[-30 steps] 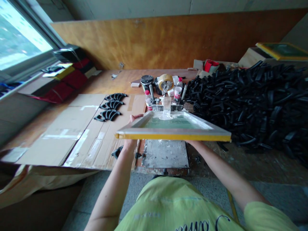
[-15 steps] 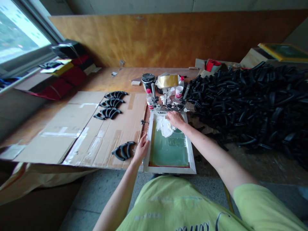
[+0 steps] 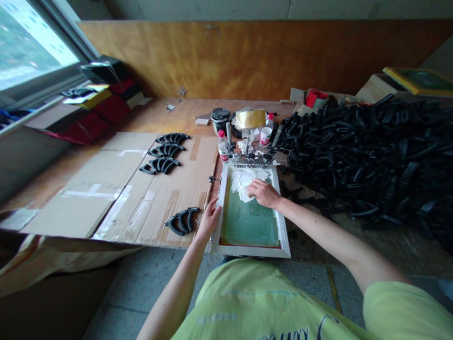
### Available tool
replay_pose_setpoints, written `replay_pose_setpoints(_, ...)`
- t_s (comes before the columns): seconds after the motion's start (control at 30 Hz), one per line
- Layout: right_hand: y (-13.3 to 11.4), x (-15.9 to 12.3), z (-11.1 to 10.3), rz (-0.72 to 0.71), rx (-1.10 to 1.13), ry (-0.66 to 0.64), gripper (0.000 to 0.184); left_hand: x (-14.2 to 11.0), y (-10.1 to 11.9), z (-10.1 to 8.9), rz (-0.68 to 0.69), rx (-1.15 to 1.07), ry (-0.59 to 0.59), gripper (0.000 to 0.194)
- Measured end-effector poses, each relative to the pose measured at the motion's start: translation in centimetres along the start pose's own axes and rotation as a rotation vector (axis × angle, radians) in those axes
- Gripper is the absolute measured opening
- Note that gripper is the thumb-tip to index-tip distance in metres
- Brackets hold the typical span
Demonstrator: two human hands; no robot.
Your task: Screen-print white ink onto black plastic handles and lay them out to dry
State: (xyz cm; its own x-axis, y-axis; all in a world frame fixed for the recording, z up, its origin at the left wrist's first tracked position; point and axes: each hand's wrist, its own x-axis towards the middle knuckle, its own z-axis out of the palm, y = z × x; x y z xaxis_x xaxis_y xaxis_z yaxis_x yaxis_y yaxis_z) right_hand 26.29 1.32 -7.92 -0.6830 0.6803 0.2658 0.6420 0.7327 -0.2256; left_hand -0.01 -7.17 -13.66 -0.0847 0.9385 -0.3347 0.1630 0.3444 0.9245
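A screen printing frame with pale edges and green mesh lies before me at the table's front. White paste is smeared over the far part of its mesh. My right hand is closed above the mesh, its fingertips at the paste; whatever it grips is hidden by the fingers. Against the frame's left edge, my left hand holds with the fingers along the side. A metal hinge clamp grips the frame's far end. Beside my left hand, a few curved black parts lie on cardboard.
Cardboard sheets cover the left side, bearing rows of curved black parts. A large heap of black parts fills the right. Behind the clamp stand a black tub, a red-capped bottle and a white cup.
My right hand has moved from the frame's far end toward me and slightly right, over the paste. My left hand stays at the left edge.
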Motion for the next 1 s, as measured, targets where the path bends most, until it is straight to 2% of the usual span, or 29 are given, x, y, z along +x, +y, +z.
replay_pose_setpoints(0.07, -0.4, -1.0, 0.3, -0.06, 0.028, -0.027, 0.022, -0.1, 0.3, 0.0, -0.008, -0.011, -0.004, 0.067)
replay_pose_setpoints(0.13, -0.3, -1.0, 0.0, -0.043, 0.073, -0.051, 0.019, -0.3, 0.7, 0.0, -0.01, -0.017, -0.006, 0.066)
replay_pose_setpoints(0.2, 0.3, 0.6, -0.7, 0.054, 0.098, -0.041, 0.021, -0.7, 1.6, -0.2, -0.023, -0.026, -0.007, 0.068)
replay_pose_setpoints(0.33, 3.1, 5.3, -3.1, 0.312, 0.042, 0.032, 0.058, -1.8, 4.9, -1.3, -0.001, -0.069, -0.008, 0.068)
replay_pose_setpoints(0.4, 5.3, 6.0, -4.6, 0.396, 0.025, 0.118, 0.059, -2.0, 7.1, -1.7, 0.037, -0.114, -0.014, 0.062)
replay_pose_setpoints(0.5, 8.9, 3.6, -6.2, 0.574, 0.076, 0.326, 0.039, -1.3, 10.5, -1.5, 0.096, -0.243, 0.011, 0.061)
replay_pose_setpoints(0.57, 10.4, 0.8, -5.6, 0.773, 0.106, 0.394, 0.027, -0.2, 12.9, -0.7, 0.182, -0.357, 0.06, 0.059)
replay_pose_setpoints(0.63, 10.5, -1.8, -3.7, 0.893, 0.138, 0.342, 0.02, 0.9, 15.0, 0.1, 0.264, -0.441, 0.08, 0.057)
replay_pose_setpoints(0.7, 9.1, -3.5, -0.9, 0.819, 0.181, 0.223, 0.02, 1.7, 16.2, 0.8, 0.298, -0.485, 0.075, 0.06)
replay_pose_setpoints(0.77, 6.8, -4.1, 1.5, 0.624, 0.176, 0.111, 0.029, 1.7, 15.8, 1.6, 0.296, -0.539, 0.117, 0.061)
replay_pose_setpoints(0.83, 4.2, -4.0, 3.0, 0.465, 0.118, 0.033, 0.028, 0.9, 13.8, 2.8, 0.204, -0.573, 0.131, 0.058)
replay_pose_setpoints(0.87, 2.7, -3.8, 3.3, 0.432, 0.085, 0.024, 0.021, 0.3, 12.4, 3.6, 0.098, -0.571, 0.079, 0.056)
replay_pose_setpoints(0.93, -0.4, -3.5, 3.3, 0.434, 0.042, 0.069, 0.013, -1.3, 9.1, 5.4, -0.188, -0.539, -0.117, 0.053)
replay_pose_setpoints(1.0, -3.6, -3.4, 3.1, 0.382, 0.041, 0.116, 0.018, -2.8, 6.1, 7.0, -0.372, -0.553, -0.24, 0.05)
